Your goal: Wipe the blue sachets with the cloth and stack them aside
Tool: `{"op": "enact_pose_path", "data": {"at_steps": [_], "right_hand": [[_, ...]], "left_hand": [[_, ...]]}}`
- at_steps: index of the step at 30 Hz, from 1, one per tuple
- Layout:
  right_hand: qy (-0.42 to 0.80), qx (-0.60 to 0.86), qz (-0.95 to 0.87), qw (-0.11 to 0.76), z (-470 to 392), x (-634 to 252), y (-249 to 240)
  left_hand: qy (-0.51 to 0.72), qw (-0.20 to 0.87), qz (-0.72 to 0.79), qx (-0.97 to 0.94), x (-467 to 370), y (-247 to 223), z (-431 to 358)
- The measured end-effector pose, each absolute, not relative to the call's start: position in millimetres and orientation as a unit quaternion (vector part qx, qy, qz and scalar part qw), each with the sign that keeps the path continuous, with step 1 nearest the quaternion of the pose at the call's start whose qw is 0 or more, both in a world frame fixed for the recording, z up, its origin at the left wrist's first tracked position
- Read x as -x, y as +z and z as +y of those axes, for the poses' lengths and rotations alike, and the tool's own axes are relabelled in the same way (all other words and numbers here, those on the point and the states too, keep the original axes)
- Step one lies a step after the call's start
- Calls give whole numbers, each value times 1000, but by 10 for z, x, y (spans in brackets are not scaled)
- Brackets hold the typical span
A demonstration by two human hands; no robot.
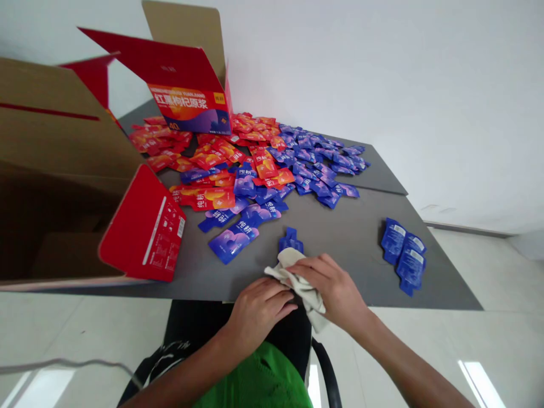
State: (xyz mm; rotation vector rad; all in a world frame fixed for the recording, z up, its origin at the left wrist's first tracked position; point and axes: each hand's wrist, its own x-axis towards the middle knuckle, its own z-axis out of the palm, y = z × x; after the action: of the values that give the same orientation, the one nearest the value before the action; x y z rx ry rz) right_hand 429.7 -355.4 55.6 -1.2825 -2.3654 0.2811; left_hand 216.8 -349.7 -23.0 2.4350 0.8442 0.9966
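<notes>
My right hand point(334, 285) is closed on a whitish cloth point(308, 294), which is bunched under the fingers. The cloth lies over the lower part of a blue pouch point(291, 241), whose narrow neck points away from me on the grey table. Close beside it, at the table's front edge, my left hand point(261, 306) has its fingers bent together under the cloth's lower left side. What those fingertips grip is hidden. Left of the cloth lies another blue pouch point(233, 241) with a purple print and white characters.
Red pouches point(212, 198) and blue pouches point(314, 156) are heaped toward the back. Several blue pouches point(406, 252) lie face down at the right. An open red box point(191, 107) stands behind the heap; a larger open carton point(144, 226) fills the left.
</notes>
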Motion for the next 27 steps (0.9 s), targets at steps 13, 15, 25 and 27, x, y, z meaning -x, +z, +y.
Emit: {"op": "enact_pose_path", "data": {"at_steps": [13,15,25,27], "right_hand": [[18,512,-814,274,-2900,-4447,643],[42,492,-828,266,-3273,-4404,713],[79,512,-826,221,-2960,-4413,282],[47,515,-828,215,-2691,-4441,327]], "left_hand": [[369,177,306,-860,-2176,-252,-3521],[371,177,306,-859,-2175,-244,-3526],[363,194,291,-864,-2164,-245,-3474],[363,190,294,-863,-2170,-256,-3475]]}}
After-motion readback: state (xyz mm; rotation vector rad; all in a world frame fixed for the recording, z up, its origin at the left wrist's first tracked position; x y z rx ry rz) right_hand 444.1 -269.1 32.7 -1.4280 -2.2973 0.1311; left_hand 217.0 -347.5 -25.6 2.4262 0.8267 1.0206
